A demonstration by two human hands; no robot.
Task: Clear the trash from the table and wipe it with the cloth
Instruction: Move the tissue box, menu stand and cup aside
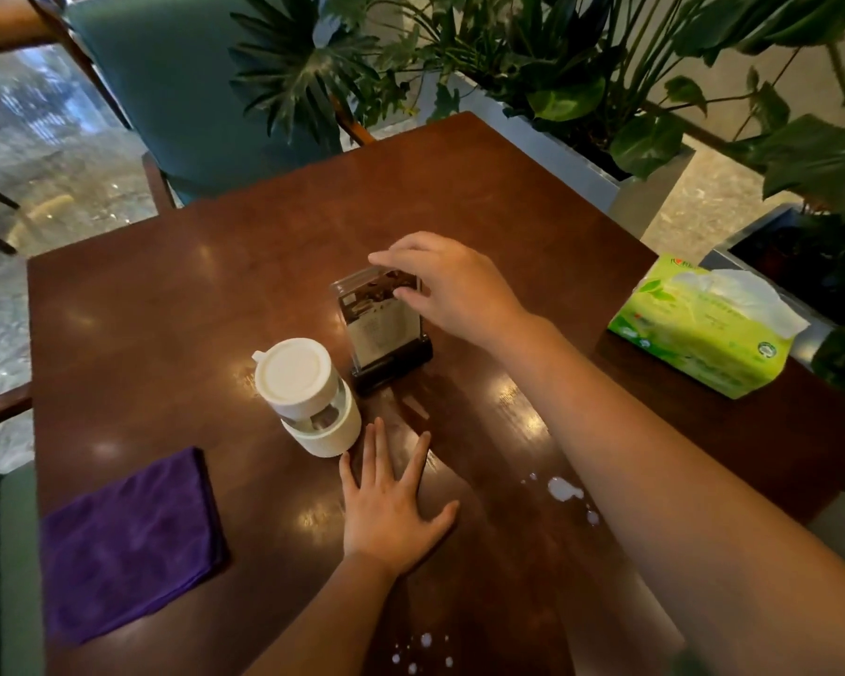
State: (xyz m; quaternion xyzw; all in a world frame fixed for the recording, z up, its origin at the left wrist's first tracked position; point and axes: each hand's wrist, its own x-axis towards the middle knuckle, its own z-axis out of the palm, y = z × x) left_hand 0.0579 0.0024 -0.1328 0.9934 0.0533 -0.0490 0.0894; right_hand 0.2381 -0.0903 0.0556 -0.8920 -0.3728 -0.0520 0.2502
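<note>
The right hand grips the top of the clear acrylic sign stand, fingers clamped on it. The left hand lies flat, fingers spread, on the dark wooden table; the folded purple cloth lies at its nine o'clock

We see a dark wooden tabletop glossy with ceiling-light reflections, a teal chair behind it, leafy plants in grey planters, and what may be marble floor.

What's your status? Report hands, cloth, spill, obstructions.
Right hand gripping top of sign holder; left hand flat on table. Cloth untouched, folded. White spill unwiped. Cup and tissue pack on table.
</note>
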